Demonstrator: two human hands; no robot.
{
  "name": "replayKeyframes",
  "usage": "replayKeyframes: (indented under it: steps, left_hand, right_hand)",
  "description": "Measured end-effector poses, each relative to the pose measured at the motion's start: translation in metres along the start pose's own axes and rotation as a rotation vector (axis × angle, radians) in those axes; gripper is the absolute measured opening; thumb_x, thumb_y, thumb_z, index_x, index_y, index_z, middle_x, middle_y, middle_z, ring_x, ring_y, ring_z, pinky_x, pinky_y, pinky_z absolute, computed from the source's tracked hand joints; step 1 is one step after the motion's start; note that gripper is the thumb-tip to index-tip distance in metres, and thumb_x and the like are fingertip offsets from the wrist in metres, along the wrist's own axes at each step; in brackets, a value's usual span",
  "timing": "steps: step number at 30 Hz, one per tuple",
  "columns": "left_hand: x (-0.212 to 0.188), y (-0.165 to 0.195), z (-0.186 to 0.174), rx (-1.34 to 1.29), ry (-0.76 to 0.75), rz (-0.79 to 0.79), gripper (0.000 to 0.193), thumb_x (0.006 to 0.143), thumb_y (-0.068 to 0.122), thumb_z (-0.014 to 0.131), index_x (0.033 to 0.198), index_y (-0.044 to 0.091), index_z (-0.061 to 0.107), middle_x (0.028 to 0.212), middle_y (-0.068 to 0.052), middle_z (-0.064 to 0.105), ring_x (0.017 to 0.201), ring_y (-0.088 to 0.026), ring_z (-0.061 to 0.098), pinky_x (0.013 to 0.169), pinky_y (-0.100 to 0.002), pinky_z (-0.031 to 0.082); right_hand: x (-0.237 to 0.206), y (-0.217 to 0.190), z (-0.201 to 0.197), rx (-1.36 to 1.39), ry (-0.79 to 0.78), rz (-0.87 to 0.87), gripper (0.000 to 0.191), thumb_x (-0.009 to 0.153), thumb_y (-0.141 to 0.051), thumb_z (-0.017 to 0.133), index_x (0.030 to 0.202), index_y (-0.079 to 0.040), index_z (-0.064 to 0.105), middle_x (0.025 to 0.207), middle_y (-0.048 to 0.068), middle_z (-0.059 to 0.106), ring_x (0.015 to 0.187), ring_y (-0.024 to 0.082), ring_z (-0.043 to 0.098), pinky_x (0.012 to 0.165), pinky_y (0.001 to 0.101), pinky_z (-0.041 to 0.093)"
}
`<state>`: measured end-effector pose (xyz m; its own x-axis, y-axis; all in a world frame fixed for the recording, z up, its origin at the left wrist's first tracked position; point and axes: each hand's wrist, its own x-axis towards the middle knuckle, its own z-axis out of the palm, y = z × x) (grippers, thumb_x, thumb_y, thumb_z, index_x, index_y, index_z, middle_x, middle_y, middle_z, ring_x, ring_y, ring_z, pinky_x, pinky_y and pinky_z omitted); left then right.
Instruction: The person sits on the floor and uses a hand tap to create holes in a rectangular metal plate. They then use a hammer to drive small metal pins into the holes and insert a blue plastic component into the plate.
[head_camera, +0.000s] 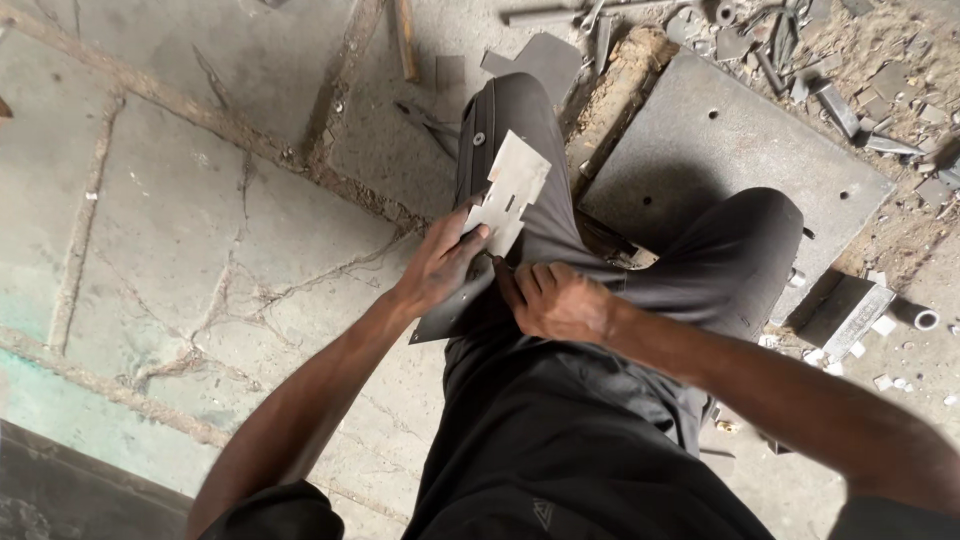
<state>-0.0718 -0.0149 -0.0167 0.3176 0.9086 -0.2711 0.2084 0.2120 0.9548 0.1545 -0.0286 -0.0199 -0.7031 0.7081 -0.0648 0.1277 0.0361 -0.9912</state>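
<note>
The left hand (440, 265) pinches a cut metal piece (510, 190) on the knee, the right hand (555, 300) is clenched just beside it, and the piece already has notches and slots.

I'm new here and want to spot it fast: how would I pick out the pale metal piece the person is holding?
Find the big grey steel plate with holes on the floor, then the raised knee left of it. On that thigh, the left hand holds a notched metal cutout. It is pale and slotted, unlike the dark scraps scattered around.
</note>
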Motion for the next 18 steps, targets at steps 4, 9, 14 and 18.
replayKeyframes:
  steps: [4, 9, 14, 18]
  left_hand:
    - [0.0, 0.0, 0.0, 0.099, 0.029, 0.085, 0.048, 0.114, 0.028, 0.043, 0.155, 0.003, 0.042, 0.134, -0.022, 0.066, 0.117, -0.031, 0.068, 0.1, -0.043, 0.055]
    - [0.0, 0.0, -0.001, 0.163, 0.009, -0.037, 0.05, 0.11, 0.029, 0.044, 0.153, 0.004, 0.043, 0.128, -0.022, 0.069, 0.112, -0.033, 0.072, 0.095, -0.043, 0.056]
    - [0.0, -0.002, -0.001, 0.139, -0.012, 0.082, 0.048, 0.113, 0.028, 0.045, 0.153, 0.001, 0.043, 0.138, -0.024, 0.064, 0.127, -0.035, 0.064, 0.105, -0.044, 0.052]
    - [-0.001, -0.005, -0.001, 0.057, -0.059, -0.054, 0.048, 0.111, 0.031, 0.046, 0.148, 0.002, 0.048, 0.133, -0.022, 0.066, 0.122, -0.033, 0.066, 0.102, -0.043, 0.056]
  right_hand:
    - [-0.006, 0.001, 0.016, 0.716, 0.363, 0.65, 0.025, 0.094, -0.017, 0.067, 0.115, -0.005, 0.066, 0.092, 0.006, 0.062, 0.076, 0.014, 0.056, 0.064, 0.0269, 0.046]
    - [-0.005, -0.015, 0.019, 1.006, 0.477, 0.833, 0.023, 0.096, -0.021, 0.066, 0.115, -0.007, 0.065, 0.093, 0.005, 0.06, 0.077, 0.013, 0.053, 0.066, 0.0268, 0.044]
    - [-0.025, -0.022, -0.009, 0.248, 0.436, 0.323, 0.022, 0.098, -0.024, 0.066, 0.115, -0.01, 0.064, 0.095, 0.003, 0.058, 0.079, 0.012, 0.051, 0.068, 0.0268, 0.043]
    - [-0.019, -0.001, -0.012, -0.32, -0.005, -0.084, 0.021, 0.099, -0.026, 0.066, 0.114, -0.012, 0.063, 0.096, 0.002, 0.057, 0.08, 0.012, 0.05, 0.069, 0.0267, 0.041]
